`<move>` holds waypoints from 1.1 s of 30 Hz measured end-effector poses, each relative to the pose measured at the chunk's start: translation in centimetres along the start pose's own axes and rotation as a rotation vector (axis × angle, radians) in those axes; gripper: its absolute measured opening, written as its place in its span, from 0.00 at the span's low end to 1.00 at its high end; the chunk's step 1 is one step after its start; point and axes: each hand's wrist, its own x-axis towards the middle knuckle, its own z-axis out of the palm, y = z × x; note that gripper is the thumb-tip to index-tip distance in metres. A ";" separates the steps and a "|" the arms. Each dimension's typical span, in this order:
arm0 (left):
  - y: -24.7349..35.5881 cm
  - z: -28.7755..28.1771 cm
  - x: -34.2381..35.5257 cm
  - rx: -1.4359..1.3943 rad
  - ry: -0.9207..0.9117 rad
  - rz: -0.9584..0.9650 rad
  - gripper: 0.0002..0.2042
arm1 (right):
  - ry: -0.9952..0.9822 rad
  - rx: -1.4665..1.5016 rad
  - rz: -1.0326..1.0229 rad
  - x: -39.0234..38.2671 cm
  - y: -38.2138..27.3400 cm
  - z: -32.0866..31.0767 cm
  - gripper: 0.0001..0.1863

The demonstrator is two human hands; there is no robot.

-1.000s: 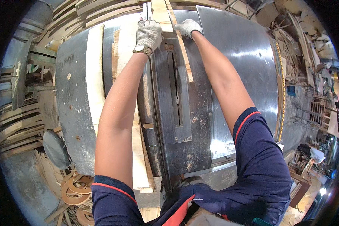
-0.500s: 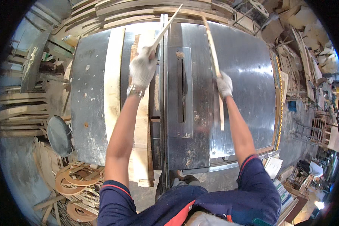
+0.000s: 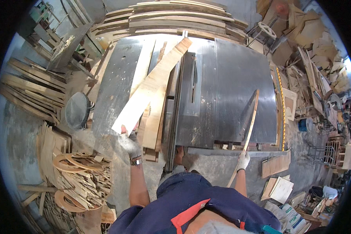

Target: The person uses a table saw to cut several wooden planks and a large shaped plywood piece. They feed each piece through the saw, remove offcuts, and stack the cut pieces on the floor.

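My left hand (image 3: 128,144), in a pale work glove, grips the near end of a wooden board (image 3: 150,87). The board slants away to the right, its far end reaching the long metal fence (image 3: 175,109). Beneath it, more boards (image 3: 156,123) lie lengthwise on the steel saw table (image 3: 240,66). My right hand (image 3: 243,160), gloved too, is closed around a thin wooden strip (image 3: 252,121) just off the table's near edge. The strip's far end extends over the right of the tabletop, and its near end points down toward me. Between my hands is the narrow blade slot (image 3: 194,80).
Long planks (image 3: 179,17) are stacked behind the table. At the left stand a round metal pan (image 3: 77,111) and a heap of offcuts (image 3: 80,183) with curved pieces. A yellow toothed strip (image 3: 280,105) edges the table's right side. Loose panels (image 3: 277,163) lie on the floor at right.
Both hands have drawn back toward me. The board in my left hand has turned to show its broad face; the strip in my right has shifted right and nearer. My view has also moved back.
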 end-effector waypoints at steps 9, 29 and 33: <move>-5.9 -6.3 -6.6 0.196 0.063 -0.172 0.15 | -0.068 0.051 -0.145 -8.8 1.7 -4.4 0.18; 14.8 -29.7 -26.5 1.155 -0.202 0.294 0.25 | -2.212 0.825 0.207 -53.3 -17.0 21.5 0.16; 19.8 -38.7 -26.4 1.015 0.284 0.472 0.13 | -2.092 0.491 0.084 -68.3 -17.5 25.3 0.23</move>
